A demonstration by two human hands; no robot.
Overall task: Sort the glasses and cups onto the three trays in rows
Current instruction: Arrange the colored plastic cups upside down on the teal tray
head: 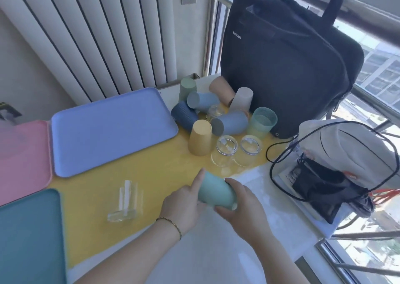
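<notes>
Both hands hold a light teal cup tilted on its side above the yellow mat: my left hand on its left, my right hand around its rim end. A clear glass lies on the mat to the left. Three bare trays lie at the left: lilac-blue, pink, teal. A pile of cups sits at the back: a yellow cup upside down, blue cups on their sides, a green tumbler, and two clear glasses.
A black laptop bag stands behind the pile. A clear drawstring bag with dark and white contents sits at the right. A white radiator covers the wall. The window ledge and railing run along the right.
</notes>
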